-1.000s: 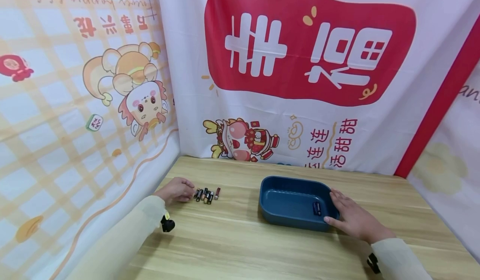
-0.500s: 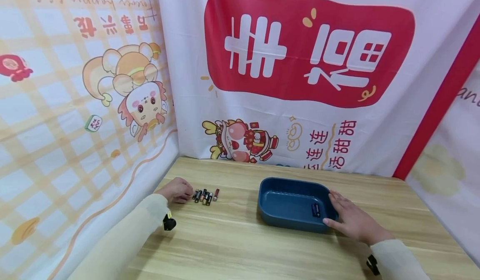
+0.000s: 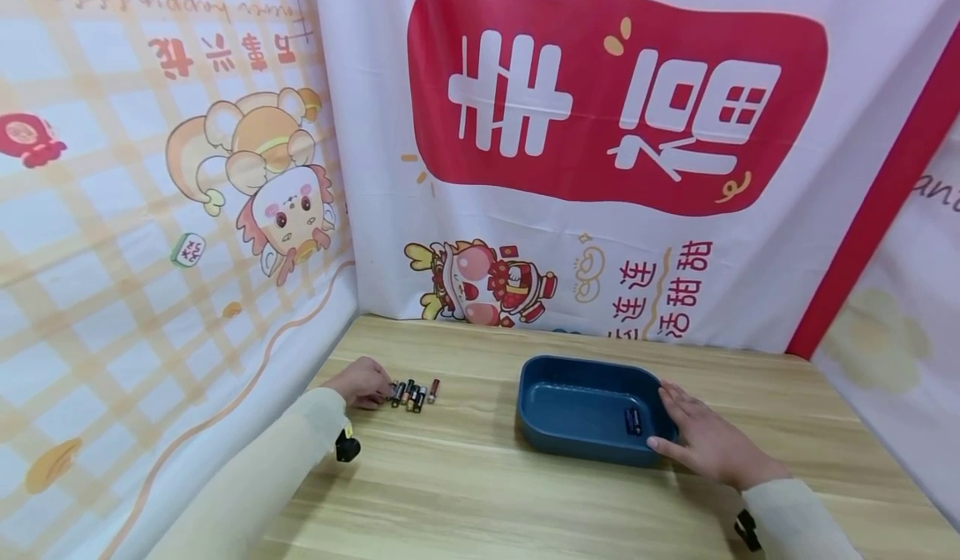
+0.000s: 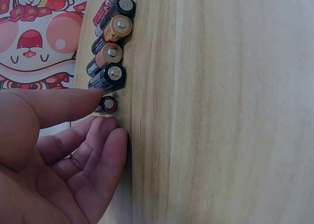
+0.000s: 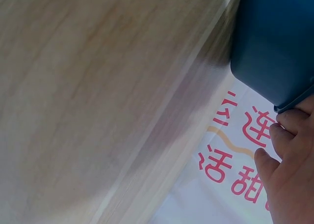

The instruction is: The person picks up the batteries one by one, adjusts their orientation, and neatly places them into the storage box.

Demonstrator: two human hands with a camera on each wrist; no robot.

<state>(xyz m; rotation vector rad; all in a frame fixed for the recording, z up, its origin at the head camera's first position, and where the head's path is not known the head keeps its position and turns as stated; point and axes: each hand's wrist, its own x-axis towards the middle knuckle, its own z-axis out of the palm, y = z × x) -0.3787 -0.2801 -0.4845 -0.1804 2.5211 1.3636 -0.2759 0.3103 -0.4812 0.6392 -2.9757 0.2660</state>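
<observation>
In the head view, my left hand (image 3: 364,382) is at the left end of a loose row of AA-type batteries (image 3: 408,394) on the table. In the left wrist view its straight thumb and bent fingers bracket the end battery (image 4: 109,104), a slim dark one with a red-rimmed end. The thumb tip overlaps it, and a narrow gap shows below it to the fingers. My right hand (image 3: 712,443) rests on the right end of a dark blue plastic box (image 3: 577,442), fingers extended along the rim. Inside this box lie dark blue batteries (image 3: 633,421).
A red battery (image 3: 434,390) lies at the right end of the row. The wood-grain table (image 3: 480,493) meets a printed white cloth (image 3: 637,277) at the back and a checkered one (image 3: 150,310) on the left. A stretch of tabletop separates batteries and box.
My left hand has shifted slightly right, bringing its fingertips up to the end battery. The right hand stays on the box, and the batteries inside the box show no clear movement.
</observation>
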